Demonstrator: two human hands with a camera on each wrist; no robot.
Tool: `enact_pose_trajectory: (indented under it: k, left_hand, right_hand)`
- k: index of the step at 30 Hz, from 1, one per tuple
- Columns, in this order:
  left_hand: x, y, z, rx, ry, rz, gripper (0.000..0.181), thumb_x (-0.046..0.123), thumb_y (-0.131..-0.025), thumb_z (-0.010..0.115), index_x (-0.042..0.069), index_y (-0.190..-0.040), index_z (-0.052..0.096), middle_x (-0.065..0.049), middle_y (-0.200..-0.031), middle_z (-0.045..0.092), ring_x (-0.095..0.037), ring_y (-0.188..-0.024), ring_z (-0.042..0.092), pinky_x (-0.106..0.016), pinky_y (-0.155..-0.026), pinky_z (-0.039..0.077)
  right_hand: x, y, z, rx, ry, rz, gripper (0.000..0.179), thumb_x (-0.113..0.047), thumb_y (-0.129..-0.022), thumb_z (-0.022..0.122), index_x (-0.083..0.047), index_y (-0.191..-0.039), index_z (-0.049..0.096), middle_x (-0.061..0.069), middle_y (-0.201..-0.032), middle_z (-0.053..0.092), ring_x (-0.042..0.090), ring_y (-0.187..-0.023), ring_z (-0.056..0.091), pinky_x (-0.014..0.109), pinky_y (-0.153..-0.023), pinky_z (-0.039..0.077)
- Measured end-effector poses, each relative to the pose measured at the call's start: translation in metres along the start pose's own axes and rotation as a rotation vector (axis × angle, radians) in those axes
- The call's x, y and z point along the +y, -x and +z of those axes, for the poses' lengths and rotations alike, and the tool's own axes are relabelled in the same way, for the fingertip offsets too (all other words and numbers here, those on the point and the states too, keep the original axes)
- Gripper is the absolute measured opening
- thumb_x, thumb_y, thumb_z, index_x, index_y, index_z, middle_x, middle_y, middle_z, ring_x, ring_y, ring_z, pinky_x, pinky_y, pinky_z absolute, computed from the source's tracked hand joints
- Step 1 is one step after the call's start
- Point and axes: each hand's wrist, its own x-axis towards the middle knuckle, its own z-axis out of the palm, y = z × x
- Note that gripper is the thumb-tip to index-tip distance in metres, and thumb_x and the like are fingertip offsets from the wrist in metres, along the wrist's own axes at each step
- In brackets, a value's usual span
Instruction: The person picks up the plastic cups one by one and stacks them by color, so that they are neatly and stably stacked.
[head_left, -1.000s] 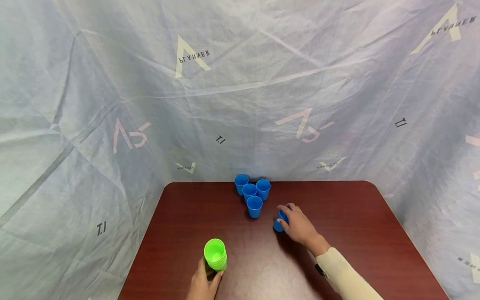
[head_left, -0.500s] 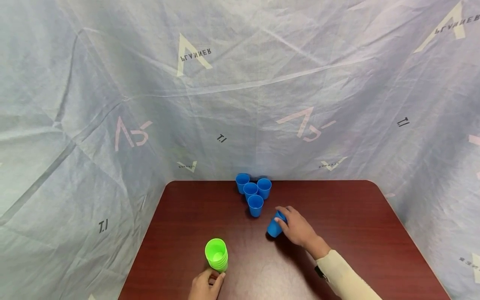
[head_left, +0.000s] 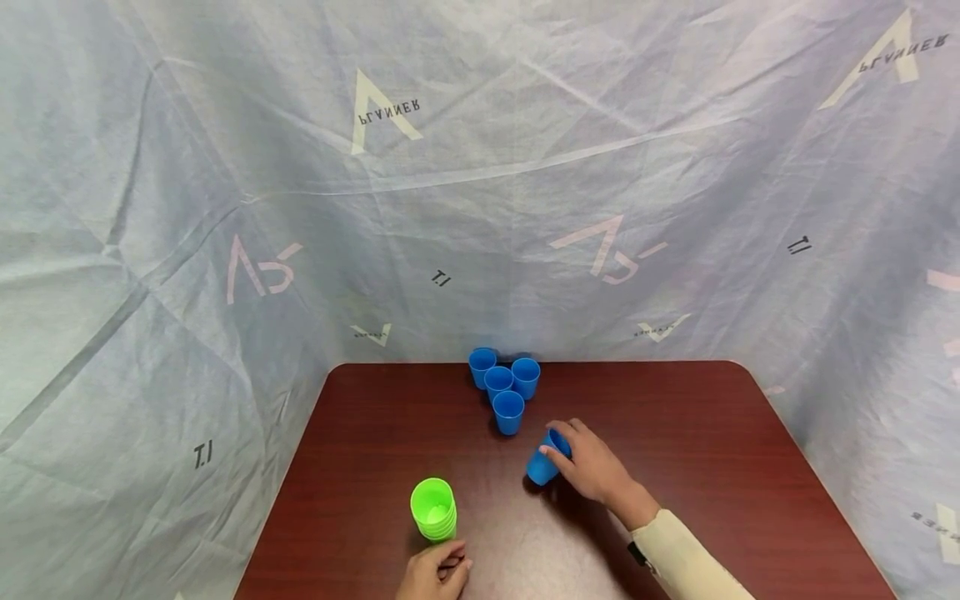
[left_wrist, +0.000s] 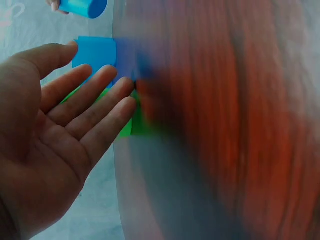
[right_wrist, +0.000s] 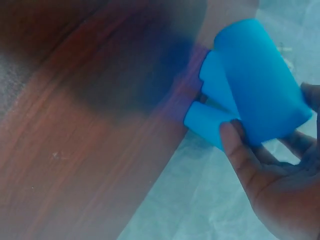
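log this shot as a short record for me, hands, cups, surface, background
left hand: left hand, beside the near side of the green stack, not gripping it; contact unclear
right hand: right hand, gripping one blue cup
held cup: blue cup, tilted
standing blue cups: four blue cups, upright, clustered near the table's far edge
green cups: green stack, nested, upright; exact count unclear
surface: reddish-brown table
background: pale grey printed sheet, wrinkled
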Motion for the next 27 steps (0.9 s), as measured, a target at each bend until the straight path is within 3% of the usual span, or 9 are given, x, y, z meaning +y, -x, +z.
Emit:
enact_pose_trajectory:
  k: [9, 14, 19, 27]
  left_hand:
    - [0.011, -0.007, 0.013, -0.068, 0.05, 0.018, 0.032, 0.017, -0.095, 0.077, -0.005, -0.119, 0.075, -0.017, -0.105, 0.078, -0.004, -0.089, 0.073, -0.021, -0.073, 0.06]
    - [0.02, -0.011, 0.023, -0.071, 0.017, 0.032, 0.033, 0.019, -0.095, 0.078, -0.002, -0.121, 0.074, -0.016, -0.108, 0.078, -0.011, -0.091, 0.074, -0.024, -0.074, 0.061]
    - [0.029, -0.016, 0.03, -0.061, -0.012, 0.073, 0.033, 0.019, -0.095, 0.079, 0.001, -0.123, 0.073, -0.015, -0.114, 0.077, -0.017, -0.096, 0.076, -0.026, -0.076, 0.062]
    - [0.032, -0.022, 0.041, -0.038, -0.055, 0.175, 0.04, 0.019, -0.094, 0.081, 0.003, -0.129, 0.07, -0.015, -0.118, 0.075, -0.02, -0.099, 0.076, -0.026, -0.075, 0.062]
  right_hand:
    - [-0.012, 0.009, 0.0, -0.02, -0.01, 0.018, 0.055, -0.057, -0.101, 0.065, -0.015, -0.136, 0.063, 0.004, -0.122, 0.062, 0.015, -0.1, 0.064, 0.046, -0.091, 0.062]
    - [-0.016, 0.017, 0.003, -0.051, 0.002, 0.004, 0.065, -0.066, -0.098, 0.063, -0.014, -0.136, 0.062, 0.007, -0.131, 0.062, 0.018, -0.107, 0.066, 0.046, -0.094, 0.061]
    - [-0.021, 0.024, 0.004, -0.089, 0.016, -0.028, 0.071, -0.065, -0.096, 0.067, -0.01, -0.14, 0.061, 0.013, -0.14, 0.059, 0.023, -0.112, 0.068, 0.049, -0.094, 0.061]
    - [-0.028, 0.029, 0.007, -0.139, 0.064, -0.125, 0.077, -0.077, -0.089, 0.066, -0.015, -0.135, 0.063, 0.003, -0.125, 0.057, 0.013, -0.099, 0.064, 0.038, -0.079, 0.062]
